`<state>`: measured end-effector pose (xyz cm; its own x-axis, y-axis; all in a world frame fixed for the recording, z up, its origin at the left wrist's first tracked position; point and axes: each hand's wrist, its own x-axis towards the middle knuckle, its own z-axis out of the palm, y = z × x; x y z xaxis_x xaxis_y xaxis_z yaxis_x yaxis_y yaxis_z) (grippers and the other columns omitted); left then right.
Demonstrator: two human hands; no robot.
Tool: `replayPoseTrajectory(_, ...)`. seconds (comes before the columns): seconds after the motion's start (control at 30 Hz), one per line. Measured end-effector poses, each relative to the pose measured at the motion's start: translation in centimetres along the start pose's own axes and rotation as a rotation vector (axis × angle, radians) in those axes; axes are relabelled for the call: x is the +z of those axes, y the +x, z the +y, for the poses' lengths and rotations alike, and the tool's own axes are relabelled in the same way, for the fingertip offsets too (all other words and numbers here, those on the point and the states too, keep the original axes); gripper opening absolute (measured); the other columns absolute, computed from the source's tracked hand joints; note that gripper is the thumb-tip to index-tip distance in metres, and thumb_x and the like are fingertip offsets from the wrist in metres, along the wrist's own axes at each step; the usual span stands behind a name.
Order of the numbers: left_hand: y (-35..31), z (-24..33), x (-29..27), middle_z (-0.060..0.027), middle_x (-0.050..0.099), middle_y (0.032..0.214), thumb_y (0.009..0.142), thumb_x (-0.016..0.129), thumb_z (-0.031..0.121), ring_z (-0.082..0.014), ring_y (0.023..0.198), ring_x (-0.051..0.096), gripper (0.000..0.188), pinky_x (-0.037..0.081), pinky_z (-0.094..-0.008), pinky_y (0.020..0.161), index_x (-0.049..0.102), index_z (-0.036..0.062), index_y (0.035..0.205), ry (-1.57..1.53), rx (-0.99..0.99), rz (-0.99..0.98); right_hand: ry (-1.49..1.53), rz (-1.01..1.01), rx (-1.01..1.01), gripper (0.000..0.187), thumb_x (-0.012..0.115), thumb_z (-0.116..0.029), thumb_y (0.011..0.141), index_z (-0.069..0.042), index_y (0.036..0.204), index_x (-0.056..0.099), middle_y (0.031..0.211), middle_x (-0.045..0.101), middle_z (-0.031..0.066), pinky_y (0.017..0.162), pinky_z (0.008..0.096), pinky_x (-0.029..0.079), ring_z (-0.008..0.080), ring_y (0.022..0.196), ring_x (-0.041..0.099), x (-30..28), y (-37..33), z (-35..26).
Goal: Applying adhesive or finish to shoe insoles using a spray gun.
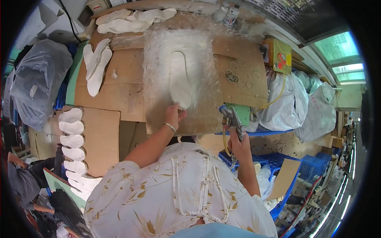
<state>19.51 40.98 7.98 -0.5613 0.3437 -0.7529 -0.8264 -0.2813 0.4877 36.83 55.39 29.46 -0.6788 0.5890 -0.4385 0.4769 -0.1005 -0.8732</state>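
Observation:
A white shoe insole (180, 75) lies lengthwise on a whitened board (158, 83) in front of me. My left hand (174, 117) has its fingers closed at the insole's near tip, and a bracelet sits on that wrist. My right hand (239, 145) is wrapped round the grip of a metal spray gun (233, 119), held to the right of the board with its nozzle toward the left. A yellow hose (225, 143) runs down from the gun.
More insoles lie at the far left (135, 20), on the left (96, 65), and in an overlapping row (72, 141). Rubber bands (232, 76) rest on cardboard at right. Plastic bags (282, 101) and a blue crate (287, 166) stand right. At lower left are other people (24, 178).

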Motion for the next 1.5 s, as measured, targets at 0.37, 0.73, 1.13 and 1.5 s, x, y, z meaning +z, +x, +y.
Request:
replayPoseTrajectory(0.37,2.1,0.7,-1.8,-0.0096,0.063,0.079,0.084,0.057,0.014,-0.0165,0.063,0.064,0.015,0.053,-0.0254,0.050,0.056,-0.0005,0.089,0.268,-0.024,0.056,-0.221,-0.130,-0.264,0.024,0.055,-0.025,0.090,-0.001,0.093,0.054,0.067,0.045,-0.0007,0.056,0.0264,0.036,0.0093,0.063,0.039,8.3,7.2,-7.1)
replayPoseTrajectory(0.73,2.4,0.6,-2.2,-0.0073,0.063,0.079,0.085,0.058,0.018,-0.0154,0.065,0.064,0.014,0.052,-0.0238,0.050,0.056,0.0039,0.083,0.321,-0.036,0.052,-0.260,-0.035,-0.341,0.027,0.057,-0.028,0.089,-0.001,0.086,0.054,0.061,0.043,0.0006,0.053,0.0278,0.035,0.0100,0.058,0.038,10.0,11.6,-6.0)
replayPoseTrajectory(1.13,2.3,0.5,-2.0,-0.0088,0.064,0.074,0.084,0.059,0.017,-0.0130,0.059,0.063,0.017,0.050,-0.0237,0.047,0.059,0.0000,0.080,0.303,0.017,0.067,-0.302,-0.038,-0.408,0.028,0.058,-0.027,0.088,0.000,0.085,0.054,0.062,0.047,0.0023,0.052,0.0301,0.036,0.0121,0.056,0.040,10.6,11.7,-6.4)
replayPoseTrajectory(1.5,2.6,0.4,-2.1,-0.0071,0.063,0.081,0.086,0.058,0.020,-0.0153,0.067,0.064,0.016,0.051,-0.0245,0.051,0.057,0.0037,0.084,0.355,-0.013,0.045,-0.304,-0.051,-0.331,0.027,0.059,-0.026,0.088,0.000,0.085,0.054,0.063,0.049,0.0060,0.052,0.0299,0.036,0.0134,0.056,0.041,10.0,12.9,-5.2)
